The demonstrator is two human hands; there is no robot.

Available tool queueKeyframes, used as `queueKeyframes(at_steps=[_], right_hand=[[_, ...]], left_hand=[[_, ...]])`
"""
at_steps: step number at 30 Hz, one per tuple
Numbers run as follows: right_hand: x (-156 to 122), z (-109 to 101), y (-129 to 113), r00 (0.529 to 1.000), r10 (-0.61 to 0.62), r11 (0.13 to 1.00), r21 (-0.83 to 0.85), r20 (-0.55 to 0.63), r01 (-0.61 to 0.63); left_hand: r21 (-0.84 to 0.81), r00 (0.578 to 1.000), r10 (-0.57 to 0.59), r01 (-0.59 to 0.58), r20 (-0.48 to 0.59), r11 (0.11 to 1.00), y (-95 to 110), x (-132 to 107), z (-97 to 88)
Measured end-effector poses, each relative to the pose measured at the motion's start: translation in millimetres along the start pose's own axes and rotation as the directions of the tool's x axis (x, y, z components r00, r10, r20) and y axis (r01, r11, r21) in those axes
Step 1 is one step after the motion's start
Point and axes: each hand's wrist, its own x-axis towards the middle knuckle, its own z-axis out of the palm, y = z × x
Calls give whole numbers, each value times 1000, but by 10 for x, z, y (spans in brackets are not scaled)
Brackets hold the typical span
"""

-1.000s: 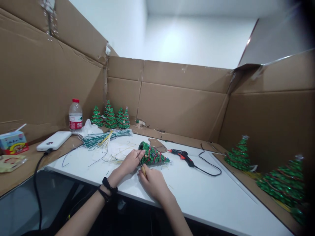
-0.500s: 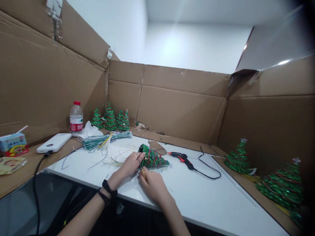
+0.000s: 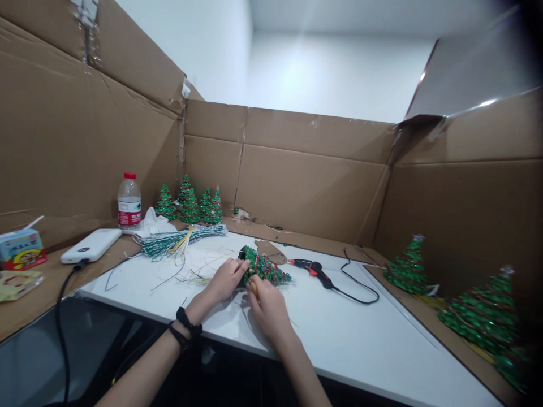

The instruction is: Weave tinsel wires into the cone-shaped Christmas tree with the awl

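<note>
A small green beaded Christmas tree (image 3: 271,270) with red garland lies on its side on the white board, tip to the right. My left hand (image 3: 225,279) is closed on its base end, fingers pressed against it. My right hand (image 3: 268,308) grips the yellowish handle of a thin tool (image 3: 254,289) close to the tree's near side; its working end is hidden. Just right of the tree is a black and orange hot glue gun (image 3: 313,270). A brown flat piece (image 3: 271,252) lies behind the tree.
A bundle of green and white wires (image 3: 169,242) and loose strands lie at left. Several finished trees (image 3: 190,206) stand at the back, more trees (image 3: 407,268) at right. A bottle (image 3: 129,203), power bank (image 3: 91,246) and drink carton (image 3: 22,249) stand left; cardboard walls surround the board.
My right hand has shifted slightly up and right with the tool, whose handle is turned and whose shaft no longer shows. My left hand stays on the tree's base.
</note>
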Motion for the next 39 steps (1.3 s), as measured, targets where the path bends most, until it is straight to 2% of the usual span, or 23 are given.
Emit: queueKeyframes(at_steps=[2, 4, 6, 9, 12, 16, 26, 33, 39], right_hand=[[10, -12, 38, 983, 118, 990, 89, -142, -106], [13, -28, 67, 940, 249, 962, 168, -233, -213], [14, -40, 81, 912, 310, 943, 210, -269, -259], [18, -42, 76, 910, 326, 939, 196, -256, -281], [22, -42, 51, 930, 308, 950, 114, -202, -290], [14, -61, 10, 965, 241, 971, 31, -107, -239], [12, -67, -2, 977, 189, 979, 91, -97, -180], [6, -62, -28, 994, 111, 992, 61, 18, -112], [5, -63, -26, 996, 84, 995, 54, 44, -86]], left_hand=[[-5, 1000, -8, 8, 5, 1000, -4, 6, -1], [-9, 1000, -18, 18, 4, 1000, 0, 16, -7], [-42, 1000, -27, 27, 5, 999, 2, 33, -15], [-115, 999, -46, 49, 27, 992, -10, 59, -23], [-150, 997, -59, 65, 44, 987, -34, 74, -20], [-160, 997, -57, 64, 44, 985, -47, 80, -17], [-210, 997, -62, 73, 55, 975, -45, 77, -21], [-192, 997, -64, 69, 31, 979, -9, 56, -31], [-182, 998, -55, 60, 35, 982, -18, 59, -29]])
